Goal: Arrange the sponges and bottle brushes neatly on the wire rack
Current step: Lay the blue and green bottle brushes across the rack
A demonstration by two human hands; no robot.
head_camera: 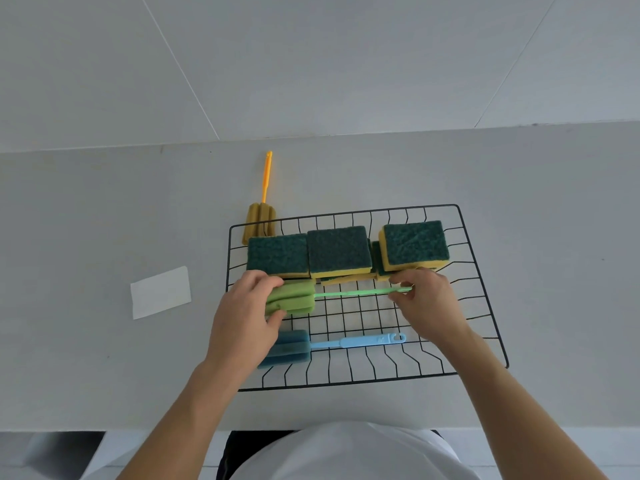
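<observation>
A black wire rack [485, 289] lies on the grey counter. Along its back row sit green-and-yellow sponges: one on the left [278, 254], a middle stack [338, 251], and a right stack [414, 244]. A green bottle brush [349, 293] lies crosswise in the rack's middle. My left hand [242, 313] grips its foam head, and my right hand [426, 299] pinches the handle's end. A blue bottle brush [360, 342] rests near the rack's front, head to the left. An orange bottle brush [265, 202] lies on the counter behind the rack's back left corner.
A white paper card [161, 292] lies on the counter left of the rack. The counter's front edge runs just below the rack, with my white shirt under it. A pale tiled wall rises behind the counter.
</observation>
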